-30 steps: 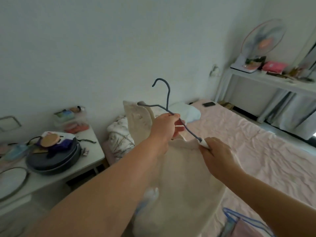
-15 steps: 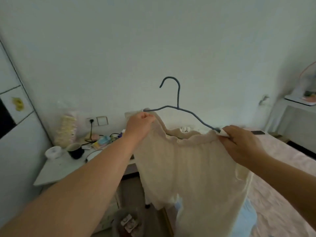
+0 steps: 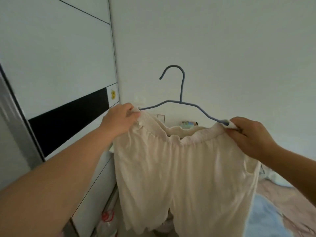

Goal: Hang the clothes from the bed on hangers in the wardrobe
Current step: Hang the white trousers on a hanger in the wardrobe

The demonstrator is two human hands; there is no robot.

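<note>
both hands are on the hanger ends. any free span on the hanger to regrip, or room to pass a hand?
Free: the thin blue wire hanger has its hook and neck bare above the cream ruffled-waist trousers, and both sloping shoulders bare between the left hand and right hand. An open gap sits between wire and waistband. Crowded: both white-capped ends, pinched together with fabric.

Both hands (left hand [image 3: 120,119], right hand [image 3: 249,134]) pinching cream trousers [image 3: 184,168], blue hanger [image 3: 182,100]

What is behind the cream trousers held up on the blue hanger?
Over the waistband of the cream trousers, a wall socket and small colourful items show; everything lower behind them is covered.
</note>
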